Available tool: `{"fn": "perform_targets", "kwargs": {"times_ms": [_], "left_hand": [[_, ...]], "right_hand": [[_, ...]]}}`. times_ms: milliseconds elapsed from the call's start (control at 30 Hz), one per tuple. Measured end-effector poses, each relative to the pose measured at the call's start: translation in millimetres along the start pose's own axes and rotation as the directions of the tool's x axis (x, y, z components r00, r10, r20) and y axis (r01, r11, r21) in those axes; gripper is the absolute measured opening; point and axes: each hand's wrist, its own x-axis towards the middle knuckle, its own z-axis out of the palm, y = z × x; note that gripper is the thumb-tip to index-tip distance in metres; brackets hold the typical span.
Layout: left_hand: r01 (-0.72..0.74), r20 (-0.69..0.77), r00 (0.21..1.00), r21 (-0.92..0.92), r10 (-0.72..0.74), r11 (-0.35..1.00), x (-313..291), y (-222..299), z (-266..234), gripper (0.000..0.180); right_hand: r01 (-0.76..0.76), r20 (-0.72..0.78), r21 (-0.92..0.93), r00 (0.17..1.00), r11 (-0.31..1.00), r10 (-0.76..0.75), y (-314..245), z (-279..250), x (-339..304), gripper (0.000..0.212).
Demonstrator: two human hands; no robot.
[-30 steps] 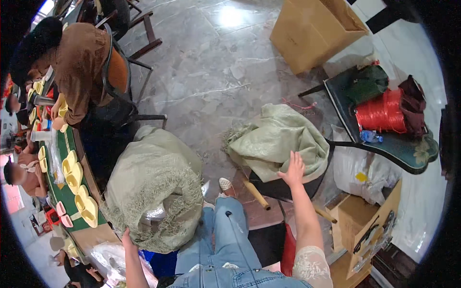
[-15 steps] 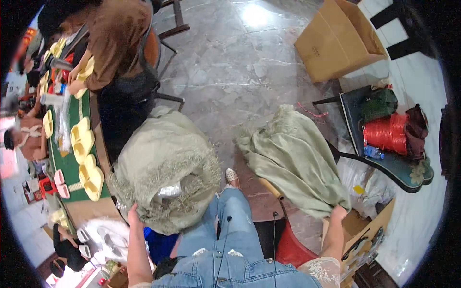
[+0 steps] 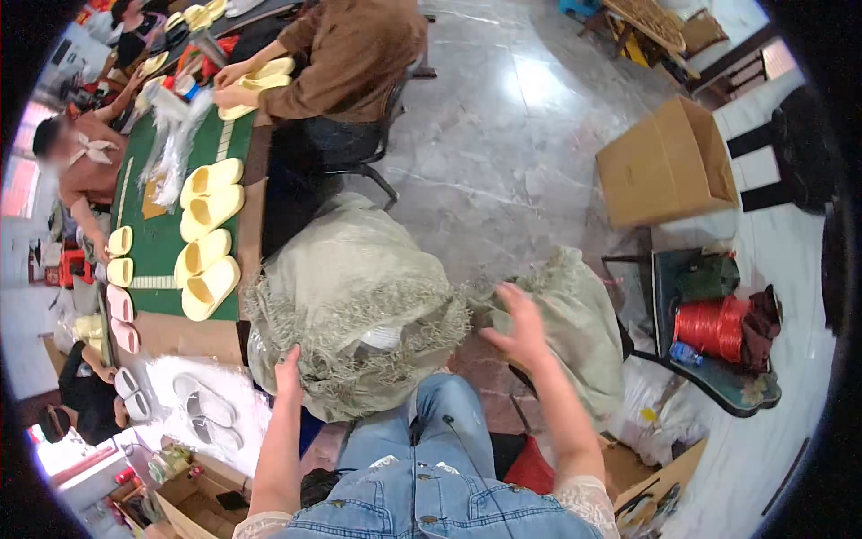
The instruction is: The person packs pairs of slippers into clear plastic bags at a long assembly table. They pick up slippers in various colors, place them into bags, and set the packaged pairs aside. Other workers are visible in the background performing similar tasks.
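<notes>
A large pale green woven sack (image 3: 350,260) with frayed edges bulges in front of my knees. Something whitish (image 3: 384,338) shows through its ragged opening. My left hand (image 3: 287,370) grips the sack's left edge, thumb upward, with the other fingers partly hidden. To the right, a second pale green sack (image 3: 584,314) lies slack and folded. My right hand (image 3: 523,331) is raised before that sack's near left part, fingers spread and slightly blurred, holding nothing. Whether its fingertips touch the cloth I cannot tell.
Yellow slippers (image 3: 212,208) stand in pairs on a green-topped table (image 3: 148,238) at left. A co-worker in brown (image 3: 359,63) sits at its far end, handling slippers. A cardboard box (image 3: 660,171) and a chair bearing a red twine roll (image 3: 709,328) are at right.
My right hand has let go of the right sack's near corner and moved left and up, fingers opening. My view has shifted; the left hand stays at the large sack's edge.
</notes>
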Motion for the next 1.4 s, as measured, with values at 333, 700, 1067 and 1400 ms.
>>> {"fn": "perform_targets", "kwargs": {"times_ms": [333,700,1067,1400], "left_hand": [[0.151,0.025,0.989,-0.088,-0.149,0.985,-85.2,-3.9,17.2,0.044],[0.247,0.071,0.969,-0.245,-0.237,0.937,-257.6,45.4,35.3,0.037],[-0.318,0.208,0.944,0.354,0.257,0.880,-295.3,86.4,69.3,0.032],[-0.009,0.006,1.000,-0.040,0.009,0.999,-279.4,88.4,-6.8,0.028]], "right_hand": [[-0.108,-0.019,0.971,0.856,0.215,0.517,-21.3,213.4,41.8,0.020],[-0.036,0.036,0.999,0.935,-0.007,0.354,-97.1,-35.9,-15.3,0.015],[0.104,-0.154,0.985,0.883,0.136,0.442,-88.1,-141.7,2.9,0.018],[-0.097,-0.347,0.857,0.617,0.506,0.706,6.3,-146.2,-12.1,0.025]]}}
